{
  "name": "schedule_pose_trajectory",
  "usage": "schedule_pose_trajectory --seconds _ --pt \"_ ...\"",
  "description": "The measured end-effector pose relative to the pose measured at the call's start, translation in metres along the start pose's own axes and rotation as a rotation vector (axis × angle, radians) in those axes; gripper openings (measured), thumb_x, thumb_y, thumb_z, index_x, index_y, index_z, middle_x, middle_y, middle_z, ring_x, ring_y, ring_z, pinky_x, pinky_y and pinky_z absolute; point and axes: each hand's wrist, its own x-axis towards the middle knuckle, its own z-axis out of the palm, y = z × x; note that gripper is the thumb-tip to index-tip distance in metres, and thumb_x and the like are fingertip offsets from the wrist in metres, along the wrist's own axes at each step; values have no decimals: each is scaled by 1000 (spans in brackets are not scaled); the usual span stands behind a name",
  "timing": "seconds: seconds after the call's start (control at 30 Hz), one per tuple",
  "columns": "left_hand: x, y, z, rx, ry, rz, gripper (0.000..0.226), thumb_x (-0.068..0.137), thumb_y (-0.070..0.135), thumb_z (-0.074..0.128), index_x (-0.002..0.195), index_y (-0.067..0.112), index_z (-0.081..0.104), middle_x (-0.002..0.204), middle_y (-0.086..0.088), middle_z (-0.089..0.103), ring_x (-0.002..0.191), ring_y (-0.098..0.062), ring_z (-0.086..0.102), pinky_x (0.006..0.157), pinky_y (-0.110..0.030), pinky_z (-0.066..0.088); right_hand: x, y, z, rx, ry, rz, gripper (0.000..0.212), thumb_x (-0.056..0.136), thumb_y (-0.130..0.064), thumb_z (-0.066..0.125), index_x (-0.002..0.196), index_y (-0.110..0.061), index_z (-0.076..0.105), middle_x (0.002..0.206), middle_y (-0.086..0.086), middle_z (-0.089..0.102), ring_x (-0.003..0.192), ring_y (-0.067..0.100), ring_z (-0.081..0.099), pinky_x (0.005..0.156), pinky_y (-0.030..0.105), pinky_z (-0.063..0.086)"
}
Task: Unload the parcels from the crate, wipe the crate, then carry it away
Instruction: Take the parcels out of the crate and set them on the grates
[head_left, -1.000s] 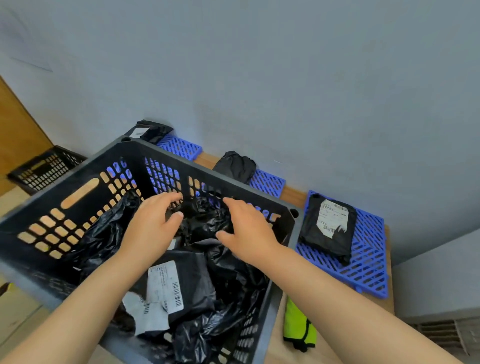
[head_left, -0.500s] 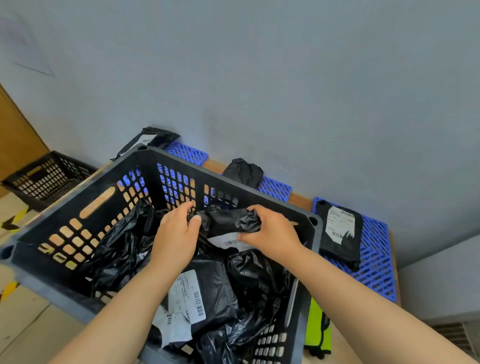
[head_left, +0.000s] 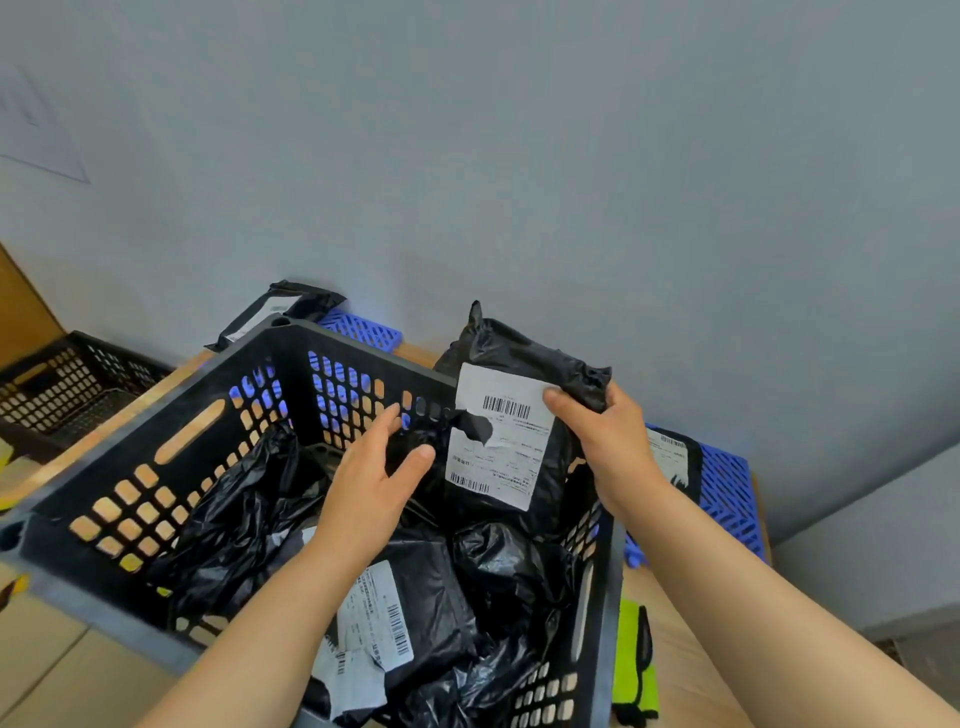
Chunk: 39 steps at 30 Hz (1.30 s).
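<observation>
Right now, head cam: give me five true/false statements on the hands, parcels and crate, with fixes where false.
1. The right hand grips a black parcel with a white label. True.
2. The left hand grips that parcel too. False: its fingers are open, beside it.
3. The crate is emptied. False: several black parcels remain inside.
4. A parcel lies on the blue mat at right. True.
5. The held parcel's label faces away. False: its barcode faces the camera.

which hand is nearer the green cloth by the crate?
Right. The right hand is up at the crate's right side, gripping a labelled parcel, above the green cloth. The left hand sits open over the crate's middle, farther away.
</observation>
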Motion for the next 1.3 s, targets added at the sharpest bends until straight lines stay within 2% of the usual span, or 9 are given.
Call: schedule_pose_trajectory --seconds 0.27,0.37,0.47,0.63,0.77,0.93,1.07,1.2,1.3 --pt "-3 5 0 -70 -53 49 79 80 40 70 145 38 25 138 22 37 131 -4 34 110 -36 31 -21 -9 11 76 -29 -54 21 84 -12 69 103 -16 63 97 0 74 92 16 70 78 28 55" --pt "-5 9 1 -220 -58 -18 79 75 39 72 143 33 32 136 12 47 125 -9 46 103 -33 40 -29 -8 20 76 -67 -44 24 84 -16 69 107 -16 62 99 1 74 92 18 70 79 32 55" --pt "-7 15 2 -290 -56 -75 49 83 27 69 127 30 48 118 11 59 110 -9 56 78 -17 44 -34 -3 28 62 -59 -39 26 84 -18 70 108 -16 62 98 0 74 92 17 70 81 34 55" --pt "-11 18 3 -349 -67 -74 27 80 28 72 98 38 54 101 14 65 91 0 62 66 -14 47 -37 9 30 72 13 -35 26 84 -23 69 108 -18 62 99 -1 74 92 16 70 84 37 54" --pt "-11 16 6 -317 -132 -107 48 76 19 77 117 26 52 102 11 67 86 1 65 64 -11 48 -37 19 25 121 65 4 25 85 -26 68 108 -18 62 100 1 73 93 18 70 82 38 55" --pt "-11 10 7 -168 -259 -150 86 64 35 83 136 25 38 117 10 62 104 -6 61 90 -29 50 -24 26 15 132 103 56 30 84 -33 69 112 -22 62 103 0 72 96 19 69 87 44 54" --pt "-14 11 5 -210 -283 -240 52 75 21 78 117 30 49 110 13 65 101 -7 63 80 -20 50 -10 31 9 162 100 126 30 85 -33 68 111 -19 63 102 0 73 95 20 69 91 47 53" --pt "-17 12 -1 -214 -265 -269 40 78 15 76 112 25 57 102 11 70 87 1 67 67 -12 50 2 34 13 162 50 157 48 78 -44 72 118 -20 60 106 0 72 98 22 68 92 49 51" --pt "-12 14 -12 -210 -208 -268 35 79 15 74 109 24 59 100 12 70 83 2 67 64 -10 49 9 35 24 209 7 176 36 86 -30 67 118 -16 60 104 3 73 95 23 70 90 48 53"
